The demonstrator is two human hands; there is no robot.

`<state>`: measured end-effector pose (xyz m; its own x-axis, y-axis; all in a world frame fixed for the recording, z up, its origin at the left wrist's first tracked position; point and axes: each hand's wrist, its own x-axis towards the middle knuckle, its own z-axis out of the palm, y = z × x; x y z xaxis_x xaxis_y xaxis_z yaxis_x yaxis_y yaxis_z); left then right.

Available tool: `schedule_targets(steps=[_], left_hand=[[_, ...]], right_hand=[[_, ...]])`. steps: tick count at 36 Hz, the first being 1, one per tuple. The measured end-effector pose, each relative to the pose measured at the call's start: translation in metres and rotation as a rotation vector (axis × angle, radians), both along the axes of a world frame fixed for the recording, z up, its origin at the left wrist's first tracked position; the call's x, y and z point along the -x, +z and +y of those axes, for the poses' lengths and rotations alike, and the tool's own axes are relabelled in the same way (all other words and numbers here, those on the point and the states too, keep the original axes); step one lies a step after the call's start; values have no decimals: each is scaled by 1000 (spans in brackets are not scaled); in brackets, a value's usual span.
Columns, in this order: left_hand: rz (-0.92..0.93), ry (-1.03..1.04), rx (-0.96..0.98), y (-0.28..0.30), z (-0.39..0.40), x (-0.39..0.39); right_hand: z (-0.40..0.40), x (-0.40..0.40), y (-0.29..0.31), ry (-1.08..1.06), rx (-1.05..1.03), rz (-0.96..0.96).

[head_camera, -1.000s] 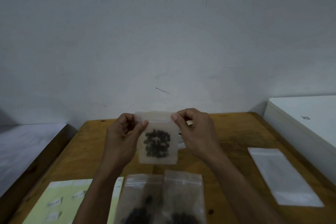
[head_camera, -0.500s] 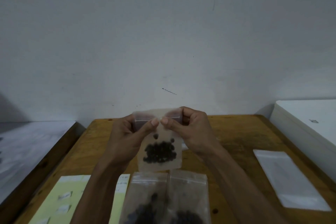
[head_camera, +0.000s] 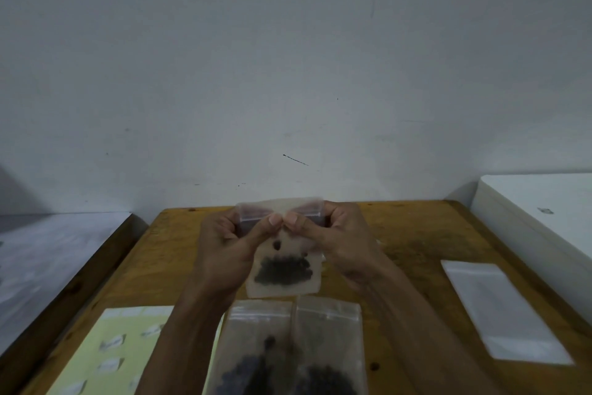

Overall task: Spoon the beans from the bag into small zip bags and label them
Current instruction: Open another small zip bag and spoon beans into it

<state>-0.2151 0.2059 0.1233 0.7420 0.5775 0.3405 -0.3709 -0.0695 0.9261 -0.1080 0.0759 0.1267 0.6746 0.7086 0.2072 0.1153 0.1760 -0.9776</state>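
I hold a small clear zip bag [head_camera: 283, 273] upright above the wooden table [head_camera: 413, 234]; dark beans sit in its lower half. My left hand [head_camera: 229, 253] and my right hand [head_camera: 339, 247] both pinch its top strip, thumbs nearly touching at the middle of the seal. Two more small zip bags with dark beans lie flat side by side at the near edge: the left bag [head_camera: 256, 349] and the right bag [head_camera: 330, 346]. A pale yellow label sheet [head_camera: 115, 353] with several white labels lies at the near left. The big bean bag and spoon are out of sight.
A stack of empty clear zip bags [head_camera: 503, 311] lies on the table's right side. A white box or appliance [head_camera: 544, 212] stands beyond the table's right edge. A grey surface [head_camera: 48, 253] sits lower on the left. The wall rises right behind the table.
My thumbs slid inward along the bag's top from its corners until they met at the middle. The beans settled lower in the bag.
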Motion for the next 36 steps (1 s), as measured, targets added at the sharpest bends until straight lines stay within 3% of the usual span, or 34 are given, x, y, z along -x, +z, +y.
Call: schedule_targets(steps=[6,15,31,36], left_hand=[[9,-21,112,-2,3,5],[-10,91,70,-4,0,15],[322,39,219,-30,17,54],[446,85,142,-47,24,63]], right_hand=[[-7,-4,3,-67,-29,61],[-13,6,0,-23,10,146],[-10,37,-30,0,164,296],[-4,42,-55,-112,293,170]])
